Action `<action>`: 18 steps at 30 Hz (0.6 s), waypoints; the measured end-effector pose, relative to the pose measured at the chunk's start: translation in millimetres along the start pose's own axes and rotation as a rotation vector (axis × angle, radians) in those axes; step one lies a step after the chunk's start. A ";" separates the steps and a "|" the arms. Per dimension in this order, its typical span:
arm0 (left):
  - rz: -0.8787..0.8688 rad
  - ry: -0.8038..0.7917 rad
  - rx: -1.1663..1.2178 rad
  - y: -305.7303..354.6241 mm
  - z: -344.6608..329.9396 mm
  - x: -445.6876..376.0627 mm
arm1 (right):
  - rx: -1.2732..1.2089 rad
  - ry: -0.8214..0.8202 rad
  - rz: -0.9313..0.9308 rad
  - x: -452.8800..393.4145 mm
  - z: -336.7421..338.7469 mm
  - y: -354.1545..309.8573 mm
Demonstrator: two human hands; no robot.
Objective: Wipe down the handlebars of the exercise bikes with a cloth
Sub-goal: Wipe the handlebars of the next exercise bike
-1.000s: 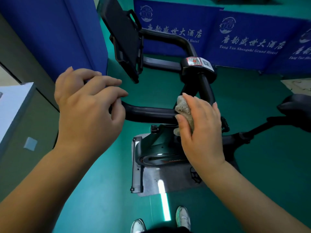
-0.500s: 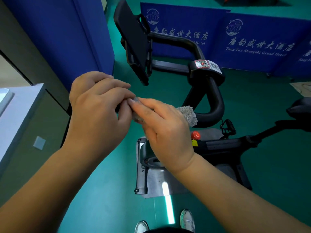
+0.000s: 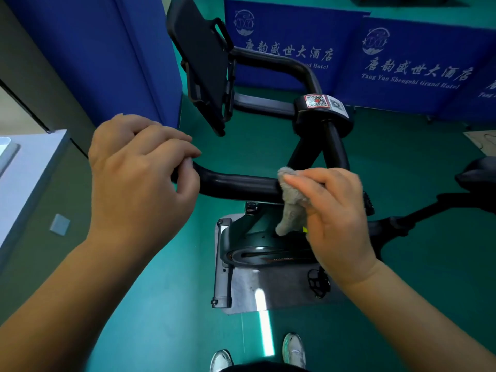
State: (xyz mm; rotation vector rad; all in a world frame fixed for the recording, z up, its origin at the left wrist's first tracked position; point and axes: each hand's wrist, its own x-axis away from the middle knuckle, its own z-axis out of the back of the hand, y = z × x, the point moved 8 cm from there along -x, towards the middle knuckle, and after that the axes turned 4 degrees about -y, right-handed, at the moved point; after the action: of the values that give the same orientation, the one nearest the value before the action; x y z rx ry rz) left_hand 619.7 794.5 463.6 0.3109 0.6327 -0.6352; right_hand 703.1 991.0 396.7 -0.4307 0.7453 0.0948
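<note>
Handlebars (image 3: 241,185) on this exercise bike (image 3: 257,245) are a loop of black tube, and the stretch being worked is the near bar, which runs across the middle of the view between the two hands. A small grey cloth (image 3: 291,202) is draped over that bar near its right-hand bend, one tail hanging below the tube. The right hand (image 3: 335,218) pinches the cloth against the bar, fingers over the top and curled round the fabric. The left hand (image 3: 139,178) is wrapped round the bar's left end, fingers folded over and thumb tucked beneath, bracing the bike. To do this stroke well, I would close the cloth fully round the tube so the underside gets wiped too, then draw it steadily along toward the bracing hand with even pressure. That hand must then shift so the part it covers is not missed. The far bar beside the black tablet holder (image 3: 204,68) and the clamp with its QR sticker (image 3: 316,101) look to need their own pass.
</note>
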 end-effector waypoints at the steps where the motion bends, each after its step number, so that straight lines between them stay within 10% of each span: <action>1: 0.014 0.001 -0.002 -0.1 -0.8 0.1 | -0.006 -0.001 -0.027 -0.1 3.9 6.3; 18: 0.037 -0.287 0.069 78.2 -56.8 3.0 | -0.127 -0.178 -0.316 -5.9 10.9 68.4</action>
State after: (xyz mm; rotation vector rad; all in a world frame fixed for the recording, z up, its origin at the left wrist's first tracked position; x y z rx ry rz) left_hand 645.7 878.9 424.2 0.2887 0.3300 -0.6521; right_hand 689.6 1058.1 384.2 -0.6473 0.4908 -0.1159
